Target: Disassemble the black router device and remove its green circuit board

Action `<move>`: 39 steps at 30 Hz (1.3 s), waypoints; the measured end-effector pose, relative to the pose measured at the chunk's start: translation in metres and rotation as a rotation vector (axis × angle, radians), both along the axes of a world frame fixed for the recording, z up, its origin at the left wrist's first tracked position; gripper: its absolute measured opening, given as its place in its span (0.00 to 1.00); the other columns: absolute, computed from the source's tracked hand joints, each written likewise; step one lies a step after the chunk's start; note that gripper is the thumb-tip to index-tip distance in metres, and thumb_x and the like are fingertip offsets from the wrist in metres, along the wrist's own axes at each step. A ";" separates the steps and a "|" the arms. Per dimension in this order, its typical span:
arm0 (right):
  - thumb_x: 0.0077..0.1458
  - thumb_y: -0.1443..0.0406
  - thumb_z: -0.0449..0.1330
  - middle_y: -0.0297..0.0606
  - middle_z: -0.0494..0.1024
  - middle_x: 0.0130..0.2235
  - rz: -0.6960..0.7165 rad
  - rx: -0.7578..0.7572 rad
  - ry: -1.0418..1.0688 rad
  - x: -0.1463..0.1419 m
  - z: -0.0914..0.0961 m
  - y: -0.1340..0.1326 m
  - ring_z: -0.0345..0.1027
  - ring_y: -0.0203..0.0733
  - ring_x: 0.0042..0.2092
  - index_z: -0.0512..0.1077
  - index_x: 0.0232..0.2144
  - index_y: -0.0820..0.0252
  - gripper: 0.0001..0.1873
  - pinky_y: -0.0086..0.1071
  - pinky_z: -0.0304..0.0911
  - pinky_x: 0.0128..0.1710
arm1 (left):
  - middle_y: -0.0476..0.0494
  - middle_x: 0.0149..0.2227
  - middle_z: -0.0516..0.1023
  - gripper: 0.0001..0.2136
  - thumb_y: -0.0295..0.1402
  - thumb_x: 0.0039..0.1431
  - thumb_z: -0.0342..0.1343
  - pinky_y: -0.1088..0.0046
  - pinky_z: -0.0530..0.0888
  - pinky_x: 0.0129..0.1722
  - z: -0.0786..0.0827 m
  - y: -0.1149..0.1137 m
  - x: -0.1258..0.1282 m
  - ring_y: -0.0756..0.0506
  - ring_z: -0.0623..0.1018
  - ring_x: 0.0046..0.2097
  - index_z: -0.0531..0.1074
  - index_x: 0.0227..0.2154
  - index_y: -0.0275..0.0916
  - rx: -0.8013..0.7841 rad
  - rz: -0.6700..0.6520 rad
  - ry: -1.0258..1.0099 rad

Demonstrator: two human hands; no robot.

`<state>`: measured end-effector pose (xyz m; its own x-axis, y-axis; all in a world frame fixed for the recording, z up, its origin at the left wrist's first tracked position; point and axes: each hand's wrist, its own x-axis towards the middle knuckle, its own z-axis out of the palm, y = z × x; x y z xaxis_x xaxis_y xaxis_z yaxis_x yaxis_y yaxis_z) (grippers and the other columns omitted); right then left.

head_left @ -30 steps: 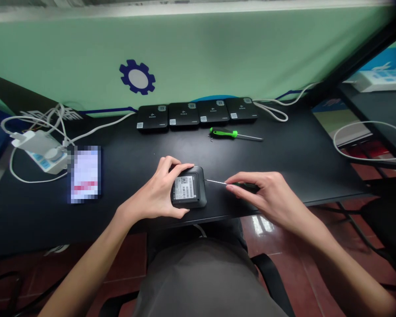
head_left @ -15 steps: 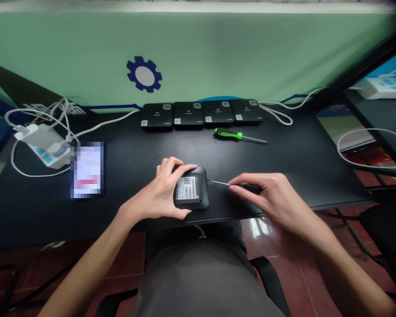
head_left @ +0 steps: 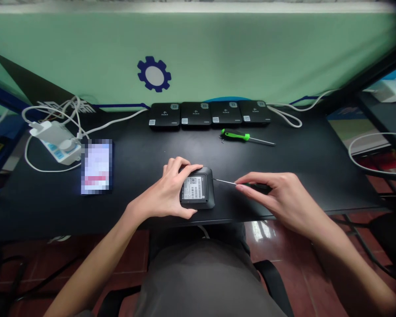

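Note:
My left hand point(head_left: 167, 190) grips a small black set-top box point(head_left: 210, 193) from its left side, thumb at the near edge and fingers over the far edge. The box lies label side up near the table's front. In my right hand point(head_left: 277, 189) is a thin screwdriver point(head_left: 226, 181), pinched at its dark handle, most of which the fingers hide. Its metal shaft points left, with the tip at or very near the right edge of the box; contact is too small to make out.
A green-and-black screwdriver point(head_left: 236, 135) lies beyond the hands, beside a few tiny screws point(head_left: 221, 140). Several black boxes point(head_left: 195, 115) stand in a row along the green panel. To the left are a phone point(head_left: 97, 167) and a white power strip point(head_left: 61, 147) with tangled cables.
The whole view has shifted, so everything sits a little further right. Both hands keep the same hold, and the screwdriver stays at the box's right edge.

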<state>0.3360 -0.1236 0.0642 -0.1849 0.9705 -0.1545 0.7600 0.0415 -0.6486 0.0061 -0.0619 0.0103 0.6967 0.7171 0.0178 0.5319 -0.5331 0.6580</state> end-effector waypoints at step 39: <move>0.73 0.41 0.65 0.29 0.91 0.45 -0.046 -0.051 0.004 0.002 -0.004 -0.002 0.84 0.47 0.45 0.88 0.43 0.44 0.20 0.39 0.68 0.48 | 0.36 0.65 0.66 0.51 0.42 0.51 0.79 0.42 0.74 0.69 0.003 0.000 0.001 0.29 0.70 0.64 0.62 0.76 0.50 0.015 -0.004 0.058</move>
<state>0.3375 -0.1256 0.0604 -0.1410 0.9689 -0.2035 0.7576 -0.0267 -0.6522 0.0075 -0.0617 0.0131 0.7001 0.7140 -0.0115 0.5663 -0.5453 0.6181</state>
